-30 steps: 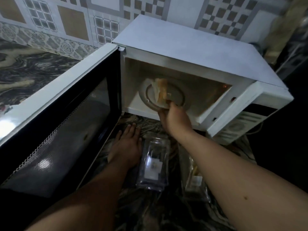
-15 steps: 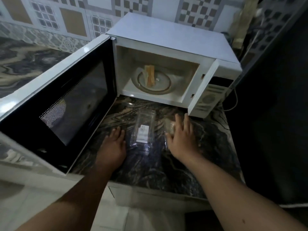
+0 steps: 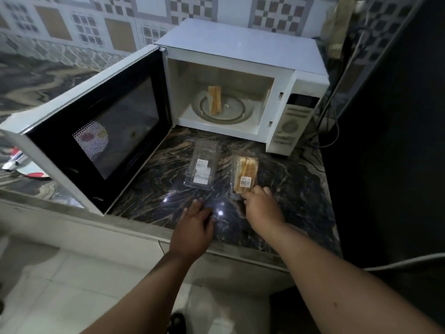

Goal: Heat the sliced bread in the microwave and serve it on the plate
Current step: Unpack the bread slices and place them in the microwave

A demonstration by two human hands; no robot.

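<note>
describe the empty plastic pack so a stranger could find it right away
Start at the white microwave with its door swung open. On the dark marbled counter in front of it lie two clear packs side by side. The empty plastic pack is the left one, showing only a white label, while its neighbour holds bread slices.

The microwave [image 3: 240, 56] is sitting at the back of the counter [image 3: 156, 189], its door [image 3: 96, 131] swinging out to the left. Bread slices [image 3: 215, 100] are standing on the turntable [image 3: 231, 112] inside. Before it, an empty pack [image 3: 201, 168] is lying left of a bread pack [image 3: 244, 174], just beside it.
</note>
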